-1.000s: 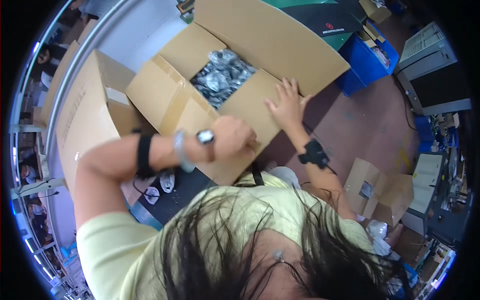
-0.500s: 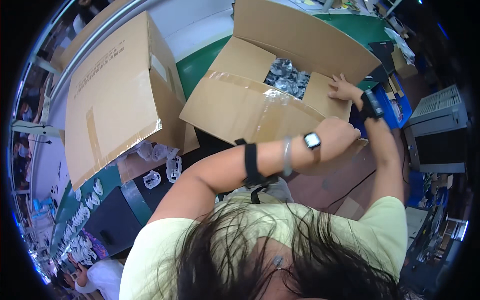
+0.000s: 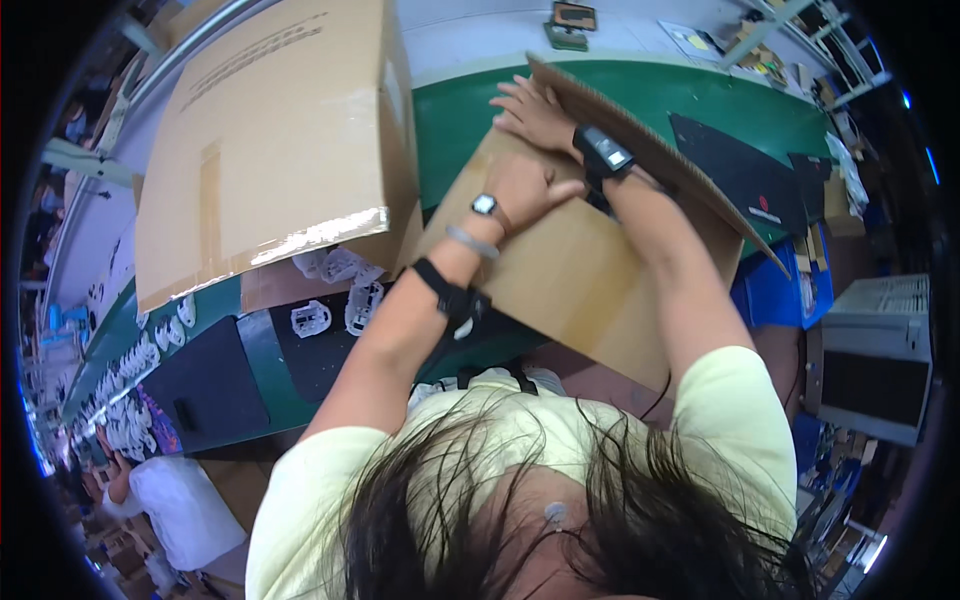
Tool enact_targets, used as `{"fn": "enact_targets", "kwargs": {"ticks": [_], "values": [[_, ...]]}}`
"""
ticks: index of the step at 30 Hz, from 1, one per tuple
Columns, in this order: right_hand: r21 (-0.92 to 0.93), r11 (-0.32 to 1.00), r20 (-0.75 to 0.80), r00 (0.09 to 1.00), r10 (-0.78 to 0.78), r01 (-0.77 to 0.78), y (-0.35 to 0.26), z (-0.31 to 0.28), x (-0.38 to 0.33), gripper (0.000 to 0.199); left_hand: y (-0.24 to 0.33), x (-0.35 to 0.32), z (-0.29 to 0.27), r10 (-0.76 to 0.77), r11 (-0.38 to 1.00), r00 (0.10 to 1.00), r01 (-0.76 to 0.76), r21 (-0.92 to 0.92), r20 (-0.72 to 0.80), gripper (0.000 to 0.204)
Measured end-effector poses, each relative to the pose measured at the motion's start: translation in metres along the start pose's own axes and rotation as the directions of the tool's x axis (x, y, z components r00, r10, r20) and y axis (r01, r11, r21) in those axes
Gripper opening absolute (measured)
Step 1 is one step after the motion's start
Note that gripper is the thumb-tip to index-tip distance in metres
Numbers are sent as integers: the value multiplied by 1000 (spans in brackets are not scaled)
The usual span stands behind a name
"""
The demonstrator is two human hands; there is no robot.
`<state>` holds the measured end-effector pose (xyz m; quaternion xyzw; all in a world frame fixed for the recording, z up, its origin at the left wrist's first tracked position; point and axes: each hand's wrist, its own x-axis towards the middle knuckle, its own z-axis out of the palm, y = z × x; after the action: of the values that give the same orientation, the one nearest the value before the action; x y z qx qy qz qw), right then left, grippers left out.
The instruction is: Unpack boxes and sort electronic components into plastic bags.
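A brown cardboard box (image 3: 600,270) sits in front of me on the green table, its near flap folded over the top. My right hand (image 3: 540,115) rests palm down at the box's far left corner, fingers spread, beside the raised far flap (image 3: 660,150). Just nearer, my left hand (image 3: 520,190) presses on the folded flap with its thumb stretched out to the right; its other fingers are partly blurred. Neither hand grips anything that I can see. The box's contents are covered by the flaps and my arms.
On the left a large carton (image 3: 270,150) stands open at its near side, with clear plastic parts (image 3: 350,270) by its mouth. Black mats (image 3: 740,170) lie on the green table (image 3: 460,110). A blue bin (image 3: 790,290) is at the right; a co-worker (image 3: 185,510) sits lower left.
Both hands have moved to the left and away from me, to the box's far left. The near flap now covers the top, hiding the shiny bags seen before. The far flap leans further over.
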<state>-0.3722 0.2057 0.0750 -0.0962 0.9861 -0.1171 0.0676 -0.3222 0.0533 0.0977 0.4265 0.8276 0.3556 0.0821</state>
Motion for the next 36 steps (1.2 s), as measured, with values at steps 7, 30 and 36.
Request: {"fn": "enact_targets", "kwargs": {"ticks": [7, 30, 36], "values": [[57, 933, -361, 879, -313, 356, 20, 43, 26, 31, 77, -69, -94, 399, 916, 861, -357, 185, -314, 43], [804, -551, 474, 801, 365, -225, -99, -10, -189, 20, 57, -63, -60, 348, 856, 577, -517, 1, 739, 29], [938, 312, 15, 920, 392, -149, -85, -57, -209, 41, 85, -49, -136, 57, 987, 920, -110, 116, 389, 27]]}}
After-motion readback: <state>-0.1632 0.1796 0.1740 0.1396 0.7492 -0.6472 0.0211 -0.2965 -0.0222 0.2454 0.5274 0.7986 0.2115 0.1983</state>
